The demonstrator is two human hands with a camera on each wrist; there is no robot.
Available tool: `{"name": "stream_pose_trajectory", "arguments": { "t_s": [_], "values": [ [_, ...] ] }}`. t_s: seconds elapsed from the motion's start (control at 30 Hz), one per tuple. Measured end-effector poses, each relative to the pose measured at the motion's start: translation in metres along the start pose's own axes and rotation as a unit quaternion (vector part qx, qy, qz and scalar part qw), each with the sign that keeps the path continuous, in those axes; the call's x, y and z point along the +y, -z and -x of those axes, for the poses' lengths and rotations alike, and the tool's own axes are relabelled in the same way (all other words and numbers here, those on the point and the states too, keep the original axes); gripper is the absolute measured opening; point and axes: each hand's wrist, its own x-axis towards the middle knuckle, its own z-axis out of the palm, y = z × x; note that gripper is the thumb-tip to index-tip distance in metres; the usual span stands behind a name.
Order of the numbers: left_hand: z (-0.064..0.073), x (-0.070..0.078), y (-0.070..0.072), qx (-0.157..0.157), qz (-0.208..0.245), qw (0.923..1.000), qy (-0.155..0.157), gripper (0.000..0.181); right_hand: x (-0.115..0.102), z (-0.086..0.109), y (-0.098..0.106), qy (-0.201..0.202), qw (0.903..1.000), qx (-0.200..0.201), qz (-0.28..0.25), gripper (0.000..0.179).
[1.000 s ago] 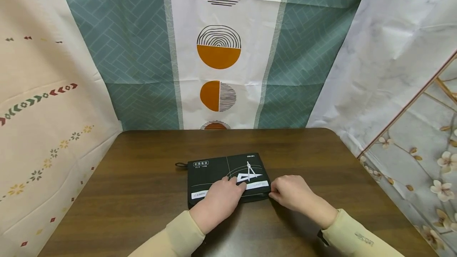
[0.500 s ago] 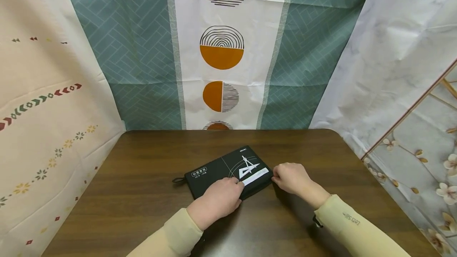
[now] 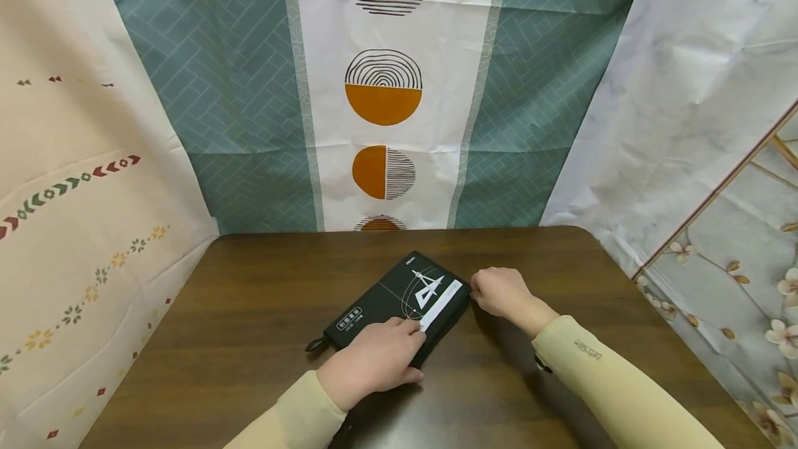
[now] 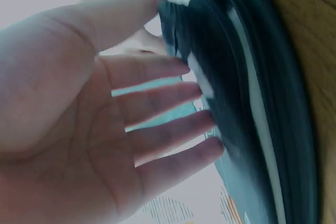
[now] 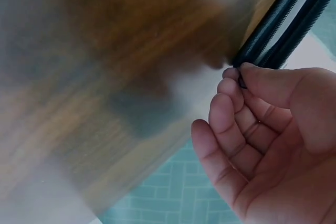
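A black zippered case (image 3: 389,287) lies on the table at a slant, with a compass and set square printed on its lid. My left hand (image 3: 374,359) rests on its near side; in the left wrist view the fingers are nearly straight, with fingertips against the lid and the thumb by the edge. At the case's right corner, my right hand (image 3: 499,291) pinches a small dark zipper pull (image 5: 242,81) between thumb and forefinger. A pale strip shows between the zipper's tooth rows (image 5: 286,22) along the side. The fingers mostly cover the pull.
The brown wooden table (image 3: 249,283) ends at a patterned cloth backdrop (image 3: 249,89). Cloth also hangs at the left and right sides. A wrist loop (image 3: 316,344) sticks out from the case's left corner onto the table.
The case has turned anticlockwise, its right end swinging away from me. My right hand has moved farther back with the zipper pull, while the left hand stays on the case.
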Motion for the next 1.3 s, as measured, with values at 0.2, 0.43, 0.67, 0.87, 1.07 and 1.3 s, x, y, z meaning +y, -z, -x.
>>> {"name": "stream_pose_trajectory", "arguments": {
  "t_s": [0.2,0.43,0.67,0.87,1.07,1.3],
  "values": [
    [0.009,-0.007,0.003,-0.039,0.047,0.9978,-0.027,0.076,0.004,-0.014,-0.003,-0.007,0.9999,-0.004,0.008,0.027],
    [0.011,-0.010,0.002,-0.048,0.042,0.9966,-0.052,0.081,0.005,-0.028,-0.006,-0.014,0.9998,-0.001,0.013,0.026],
    [0.008,-0.008,-0.003,-0.023,0.015,0.9977,-0.062,0.070,0.001,-0.039,-0.006,-0.026,0.9995,-0.014,0.006,0.022],
    [0.005,-0.001,-0.007,0.003,-0.023,0.9976,-0.066,0.062,0.000,-0.050,-0.012,-0.031,0.9995,-0.003,-0.001,0.024],
    [0.005,0.005,-0.010,0.026,-0.036,0.9977,-0.051,0.060,-0.004,-0.061,-0.016,-0.044,0.9989,-0.008,-0.014,0.017],
    [0.005,0.007,-0.012,0.034,-0.062,0.9964,-0.047,0.061,-0.011,-0.072,-0.020,-0.052,0.9984,-0.011,-0.021,0.019]
  ]
}}
